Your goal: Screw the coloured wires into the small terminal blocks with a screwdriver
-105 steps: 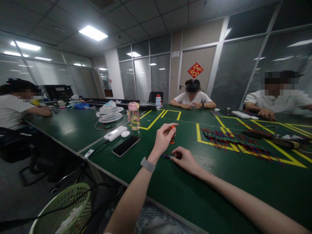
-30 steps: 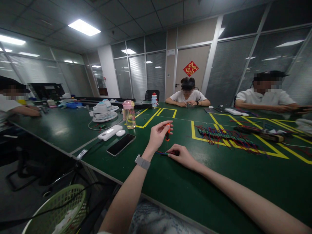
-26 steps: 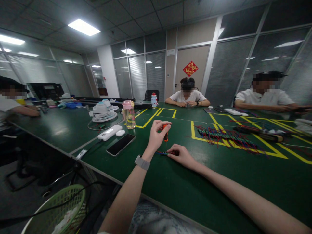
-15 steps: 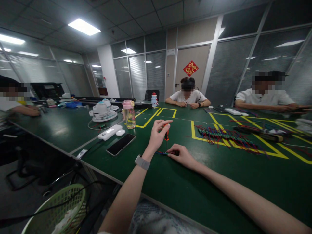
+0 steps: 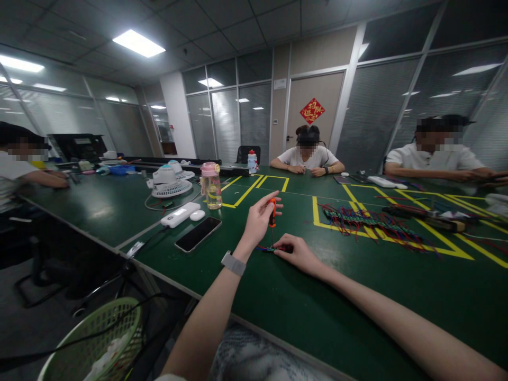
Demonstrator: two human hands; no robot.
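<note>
An orange and black screwdriver [image 5: 272, 218] stands upright, its thin shaft reaching down to a small green circuit board [image 5: 269, 250] on the table. My left hand [image 5: 260, 216] is closed on the handle, thumb against it and other fingers stretched out behind. My right hand [image 5: 292, 248] lies on the table with thumb and forefinger pinched at the board's right end. Red and blue wires run out from the board's left side. The board is partly hidden by my fingers, and the point where the shaft meets it is too small to make out.
A phone [image 5: 198, 234], a white power strip [image 5: 181, 215] and a pink-lidded bottle [image 5: 211, 185] stand left of my hands. Wired circuit boards [image 5: 369, 221] lie in a row to the right, inside yellow tape. A green basket [image 5: 130, 312] is below the table edge. Co-workers sit around the table.
My left fingers have shifted around the screwdriver handle and now spread out behind it. The screwdriver stays upright on the board; my right hand keeps its pinch.
</note>
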